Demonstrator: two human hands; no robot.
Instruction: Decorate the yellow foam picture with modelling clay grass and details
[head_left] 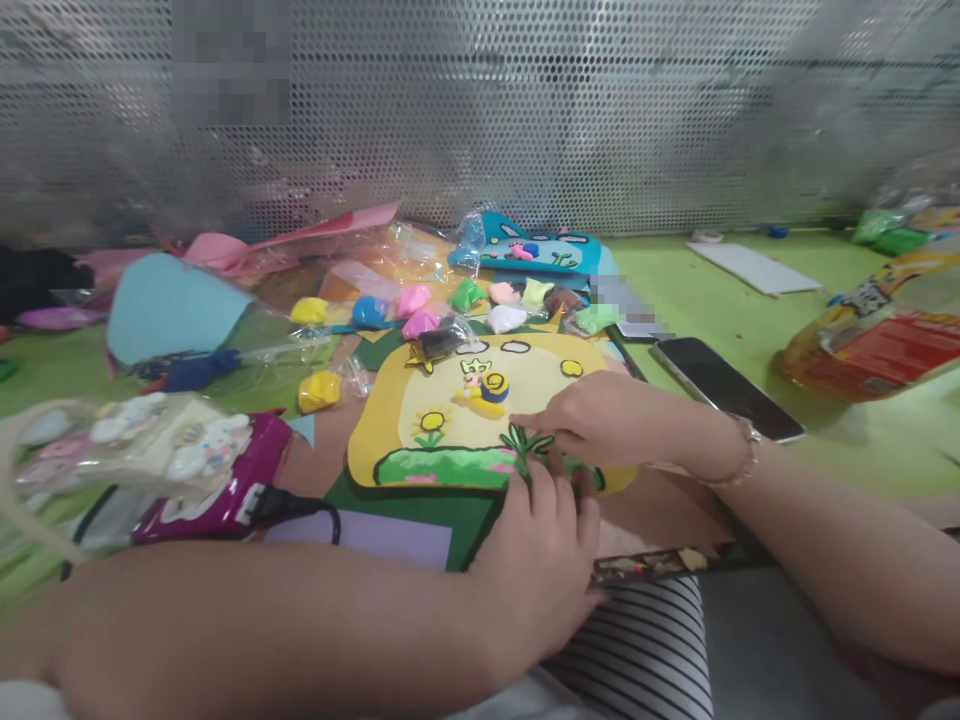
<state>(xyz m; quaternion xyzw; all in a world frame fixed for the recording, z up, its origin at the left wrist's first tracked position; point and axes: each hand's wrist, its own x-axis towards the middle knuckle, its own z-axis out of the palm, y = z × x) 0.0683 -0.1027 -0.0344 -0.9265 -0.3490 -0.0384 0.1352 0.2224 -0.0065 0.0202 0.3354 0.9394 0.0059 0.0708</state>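
A yellow card (390,400) with a cream centre lies before me, bearing a clay snail (491,388), a sun-like flower (433,423) and a green strip (442,466) along its lower edge. My left hand (541,540) rests over the card's bottom edge, its fingertips at the base of a dark-outlined green plant (523,440). From the right, my right hand (607,420) reaches in with its index finger stretched out above the plant; its other fingers are curled. Whether either hand pinches any clay cannot be made out.
Small bagged clay lumps (415,300) in several colours sit behind the card. A blue card (540,245) stands further back. To the right are a phone (727,388) and a drink bottle (877,320); a purple pouch (217,480) lies left.
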